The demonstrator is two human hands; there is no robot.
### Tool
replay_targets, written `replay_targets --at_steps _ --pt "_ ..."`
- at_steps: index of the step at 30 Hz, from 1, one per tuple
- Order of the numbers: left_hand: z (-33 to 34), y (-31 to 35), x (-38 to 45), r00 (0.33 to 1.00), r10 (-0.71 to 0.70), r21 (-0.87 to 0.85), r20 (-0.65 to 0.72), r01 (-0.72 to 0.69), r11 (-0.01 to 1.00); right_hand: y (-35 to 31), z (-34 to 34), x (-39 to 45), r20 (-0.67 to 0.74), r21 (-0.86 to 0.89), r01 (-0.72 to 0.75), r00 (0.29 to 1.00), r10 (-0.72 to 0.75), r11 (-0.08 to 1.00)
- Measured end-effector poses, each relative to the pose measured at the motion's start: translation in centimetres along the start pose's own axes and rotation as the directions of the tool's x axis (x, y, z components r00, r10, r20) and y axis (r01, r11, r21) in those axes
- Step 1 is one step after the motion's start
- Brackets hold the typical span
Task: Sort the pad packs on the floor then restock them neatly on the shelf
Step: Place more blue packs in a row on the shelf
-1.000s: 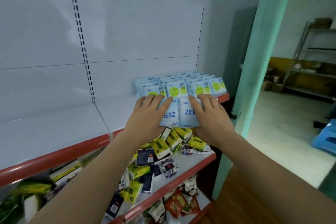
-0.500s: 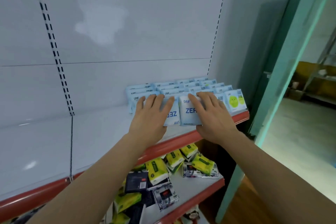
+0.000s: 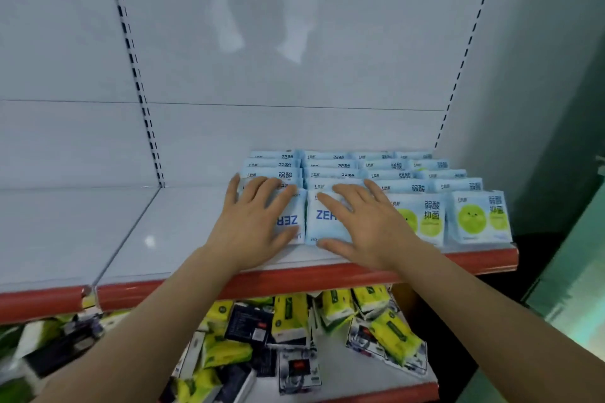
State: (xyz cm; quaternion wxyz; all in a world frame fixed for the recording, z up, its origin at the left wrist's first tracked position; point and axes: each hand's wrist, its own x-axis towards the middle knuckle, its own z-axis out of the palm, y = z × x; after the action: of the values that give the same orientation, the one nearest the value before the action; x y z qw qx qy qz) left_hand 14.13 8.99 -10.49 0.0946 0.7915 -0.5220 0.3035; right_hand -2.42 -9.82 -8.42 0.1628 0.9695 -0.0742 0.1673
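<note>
Both hands lie flat with straight, spread fingers, gripping nothing: the left hand (image 3: 253, 222) presses on the left "ZERO" pad pack (image 3: 291, 222), whose lettering reads upside down, and the right hand (image 3: 366, 226) presses on the right "ZERO" pad pack (image 3: 322, 221) touching it. These two pale blue packs stand side by side at the front edge of the white shelf (image 3: 183, 239), leaning back against the rows of pad packs (image 3: 330, 170) behind them. To their right along the same front edge stand two more pale blue packs with green smiley faces (image 3: 476, 217), the nearer one partly hidden by the right hand's wrist. The rows fill the shelf's right end, back to the white rear panel (image 3: 294, 127). Along the front of the shelf runs a red edge strip (image 3: 294, 280). To the left, the neighbouring shelf section (image 3: 65, 232) meets this one at a seam. On the lower shelf (image 3: 343, 373) below lie jumbled yellow-green tissue packs (image 3: 393, 335) and dark packets (image 3: 248, 325). A teal door frame (image 3: 569, 255) rises at the far right.
</note>
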Motion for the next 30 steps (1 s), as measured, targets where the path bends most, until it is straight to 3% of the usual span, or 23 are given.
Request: replay_targets --at_steps 2,6,12,16,18,20,22,24,26,27,30 --pt "-0.3 0.6 0.3 0.999 -0.042 0.021 0.002 0.042 0.999 0.8 -0.4 0.4 -0.026 0.013 0.003 1.0 -0.003 1.0" --pt "-1.1 1.8 0.5 0.993 -0.107 -0.004 -0.052 0.107 0.994 1.8 -1.6 1.4 0.054 -0.019 0.002 0.999 -0.001 1.0" --pt "-1.2 3.2 1.4 0.986 -0.026 -0.048 -0.165 0.018 0.999 1.8 -3.1 1.7 0.076 0.079 0.041 0.996 -0.047 0.996" --pt "-2.6 4.2 2.7 0.943 -0.049 -0.087 -0.328 0.021 0.996 2.1 -3.7 1.7 -0.083 0.175 0.082 0.994 -0.068 0.981" --pt "-4.1 5.0 3.2 0.922 -0.176 -0.192 -0.346 0.114 0.975 2.5 -4.5 1.5 -0.222 0.247 0.075 0.975 -0.019 0.966" --pt "-6.1 6.0 3.8 0.889 -0.419 -0.402 -0.182 0.322 0.857 2.8 -5.0 1.2 -0.412 0.236 0.112 0.911 -0.005 0.965" --pt "-7.8 6.6 4.7 0.801 -0.589 -0.604 0.107 0.524 0.601 2.6 -5.2 0.7 -0.601 0.128 0.173 0.796 -0.062 0.977" --pt "-8.8 6.9 5.6 0.725 -0.573 -0.769 0.383 0.594 0.237 2.1 -5.1 0.0 -0.712 -0.006 0.22 0.684 -0.158 0.975" --pt "-8.9 7.2 6.1 0.707 -0.482 -0.818 0.518 0.574 -0.036 1.6 -4.8 -0.6 -0.76 -0.092 0.223 0.613 -0.213 0.97" --pt "-8.5 7.2 6.1 0.71 -0.462 -0.822 0.531 0.563 -0.079 1.4 -4.7 -0.8 -0.767 -0.109 0.222 0.602 -0.224 0.969" --pt "-7.3 7.2 5.7 0.758 -0.47 -0.86 0.452 0.51 -0.004 1.5 -4.5 -1.7 -0.732 -0.084 0.251 0.642 -0.231 0.964"
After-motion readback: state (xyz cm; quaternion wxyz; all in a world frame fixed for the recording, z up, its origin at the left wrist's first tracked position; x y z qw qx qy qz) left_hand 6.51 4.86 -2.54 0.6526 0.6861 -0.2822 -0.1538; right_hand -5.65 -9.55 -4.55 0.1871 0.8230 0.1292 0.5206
